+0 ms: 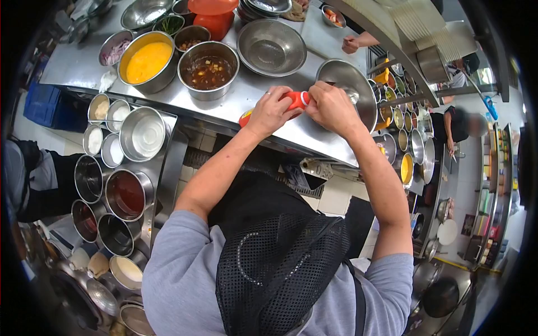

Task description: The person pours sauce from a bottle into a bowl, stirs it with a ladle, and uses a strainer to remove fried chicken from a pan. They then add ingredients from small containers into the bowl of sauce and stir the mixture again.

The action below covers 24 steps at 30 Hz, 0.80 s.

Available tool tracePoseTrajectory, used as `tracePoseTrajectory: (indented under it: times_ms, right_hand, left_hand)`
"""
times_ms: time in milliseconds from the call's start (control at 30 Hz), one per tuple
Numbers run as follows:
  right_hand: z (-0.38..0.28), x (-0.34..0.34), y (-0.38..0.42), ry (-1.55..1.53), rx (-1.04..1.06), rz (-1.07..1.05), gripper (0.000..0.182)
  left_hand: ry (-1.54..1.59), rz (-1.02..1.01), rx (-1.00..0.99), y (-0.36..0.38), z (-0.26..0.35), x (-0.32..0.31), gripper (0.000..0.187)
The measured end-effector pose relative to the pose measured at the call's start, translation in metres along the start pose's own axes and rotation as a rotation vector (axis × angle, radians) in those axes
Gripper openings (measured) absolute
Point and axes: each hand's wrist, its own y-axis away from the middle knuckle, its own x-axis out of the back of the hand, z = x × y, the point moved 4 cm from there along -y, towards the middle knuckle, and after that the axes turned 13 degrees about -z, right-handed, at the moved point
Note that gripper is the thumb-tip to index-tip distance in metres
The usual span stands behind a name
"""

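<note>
My left hand (272, 111) is wrapped around a red bottle (295, 101) held sideways above the front of the steel counter. Part of a yellow label peeks out below that hand. My right hand (332, 106) is closed at the bottle's white-ringed neck end, its fingers covering whatever cap is there. Just beyond the right hand stands a wide steel bowl (361, 92); a shiny utensil or reflection inside it is hard to make out. A steel pot of brown sauce with chunks (208, 73) is to the left of my left hand.
On the counter (246, 92) are a pot of yellow liquid (147, 63), a shallow steel bowl (272, 49) and a red container (213, 23). Another person's hand (352, 43) rests by a cutting board (325, 36). Several pots, one with red sauce (128, 193), stand left.
</note>
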Motion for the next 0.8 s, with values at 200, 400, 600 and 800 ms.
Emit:
tracePoseTrajectory:
  times_ms: [200,400,600,800]
  right_hand:
    - [0.009,-0.001,0.007,-0.141,0.009,0.188,0.008]
    - [0.014,0.006,0.017,-0.556,-0.059,0.100,0.012]
    - [0.009,0.001,0.017,-0.504,0.058,0.212,0.011]
    - [0.035,-0.030,0.015,-1.067,-0.195,0.241,0.015]
  left_hand:
    - [0.003,0.032,-0.031,0.002,0.000,0.003,0.033]
    - [0.020,0.037,-0.028,0.002,-0.002,0.011,0.032]
    - [0.019,0.043,-0.031,0.007,-0.006,0.007,0.032]
    - [0.071,0.046,-0.046,0.013,-0.010,0.009,0.033]
